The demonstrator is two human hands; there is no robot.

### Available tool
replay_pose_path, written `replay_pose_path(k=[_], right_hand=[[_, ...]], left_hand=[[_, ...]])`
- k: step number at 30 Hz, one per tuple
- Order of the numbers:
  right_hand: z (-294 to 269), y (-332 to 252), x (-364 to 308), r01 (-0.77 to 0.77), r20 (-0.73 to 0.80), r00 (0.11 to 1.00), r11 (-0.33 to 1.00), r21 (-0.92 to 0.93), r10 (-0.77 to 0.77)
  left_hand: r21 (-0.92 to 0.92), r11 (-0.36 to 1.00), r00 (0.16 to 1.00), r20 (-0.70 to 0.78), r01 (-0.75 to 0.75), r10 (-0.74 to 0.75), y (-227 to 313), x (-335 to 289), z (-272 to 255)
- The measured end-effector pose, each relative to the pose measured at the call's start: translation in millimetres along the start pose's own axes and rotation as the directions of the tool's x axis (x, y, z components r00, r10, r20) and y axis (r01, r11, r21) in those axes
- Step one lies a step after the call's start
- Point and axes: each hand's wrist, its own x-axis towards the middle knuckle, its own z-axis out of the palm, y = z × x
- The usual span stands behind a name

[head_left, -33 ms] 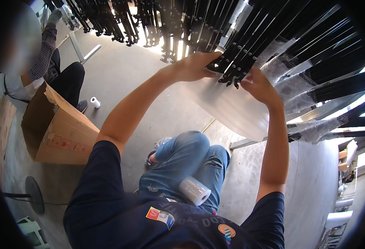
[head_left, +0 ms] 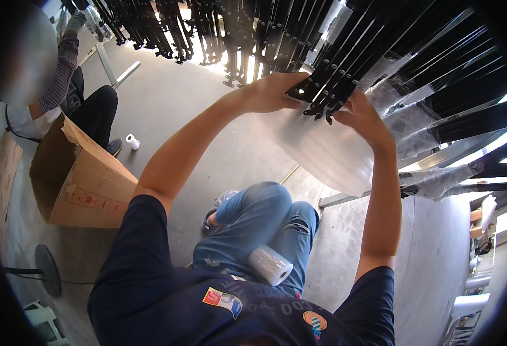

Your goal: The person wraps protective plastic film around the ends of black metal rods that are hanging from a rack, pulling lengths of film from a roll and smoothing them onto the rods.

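Note:
Above my knees, both my arms reach up to a bundle of black metal strips (head_left: 329,86) with round rivets and hooked lower ends. My left hand (head_left: 272,93) closes on the bundle's left side, its thumb near the lower ends and its other fingers partly hidden behind the strips. On the right side, my right hand (head_left: 362,117) curls its thumb and fingers against the strip ends. A roll of clear film (head_left: 270,265) lies on my lap. Beneath my hands spreads a pale, shiny, blurred surface (head_left: 322,150); whether it is film or metal I cannot tell.
More black strips (head_left: 265,34) hang in rows ahead, and film-wrapped bundles (head_left: 415,127) jut out at right. An open cardboard box (head_left: 97,193) stands left, near a seated person (head_left: 95,109). A small white roll (head_left: 132,142) and a round black base (head_left: 47,271) are on the floor.
The fingers of my right hand have shifted slightly against the strip ends. My left hand and the surroundings look the same.

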Motion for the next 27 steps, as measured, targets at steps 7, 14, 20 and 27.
replay_pose_path(k=[7, 14, 20, 27], right_hand=[[21.5, -39.6, 30.5, -0.102, -0.142, 0.977, 0.937, 0.335, 0.157], [16.2, -43.9, 25.5, -0.115, -0.156, 0.974, 0.953, 0.279, 0.164], [1.0, -37.4, 11.2, -0.190, 0.029, 0.982, 0.958, 0.215, 0.188], [-2.0, -2.4, -31.6, -0.365, 0.239, 0.899, 0.930, -0.051, 0.366]], left_hand=[[-0.296, 0.952, 0.978, -0.164, 0.078, -0.131, -10.1, -12.9, 15.6], [-0.382, 0.920, 0.958, -0.226, 0.080, -0.178, -12.8, -1.7, 10.3], [-0.518, 0.853, 0.971, -0.225, -0.054, -0.075, -4.2, 15.7, -4.4], [-0.400, 0.914, 0.941, -0.331, -0.068, -0.075, 1.5, 13.6, -7.9]])
